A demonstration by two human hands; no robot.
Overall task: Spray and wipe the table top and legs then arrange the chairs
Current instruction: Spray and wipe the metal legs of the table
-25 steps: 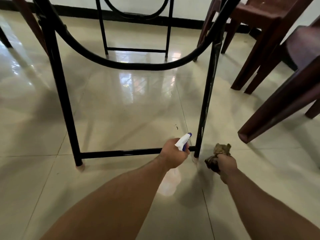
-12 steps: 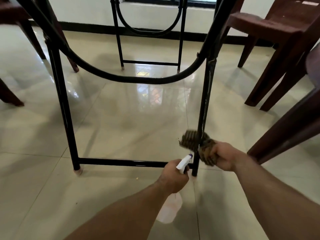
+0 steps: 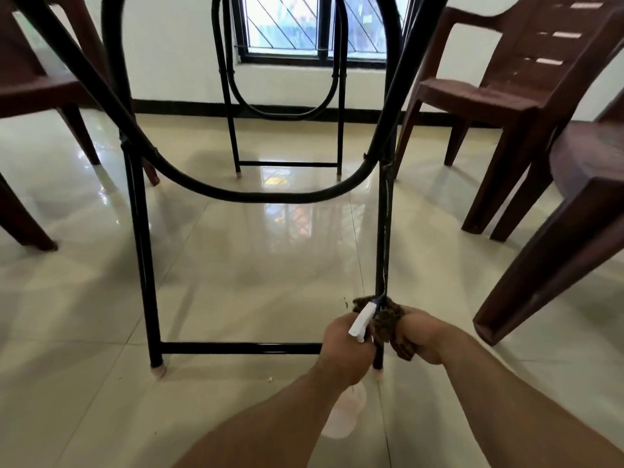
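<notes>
Wiping has begun on the leg (image 3: 385, 231) of the bench. One second ago the cloth (image 3: 385, 319) was off the leg, down by its foot on the right side. Now the cloth is wrapped round the leg, low down, just above where the bar (image 3: 236, 347) joins it. So the spraying of this leg looks done, and the rubbing part is on. Pale streaks show on the leg above the cloth; I cannot tell if they are wet drops or scratches. That part, up to the bend, may yet need a rub. The right hand (image 3: 422, 336) is just right of the leg, with its fingers curled tight round the cloth, squeezing it onto the leg. The left hand (image 3: 341, 349) has stayed just left of the leg, almost touching the cloth. It grips the spray bottle (image 3: 363, 319) by the neck, with the white nozzle pointing up at the leg and the clear body hanging down below the fist. Both arms reach forward and down, with the wrists close together on either side of the leg. Brown chairs (image 3: 506, 96) stand well to the right of the leg and have not been put back in place yet.
</notes>
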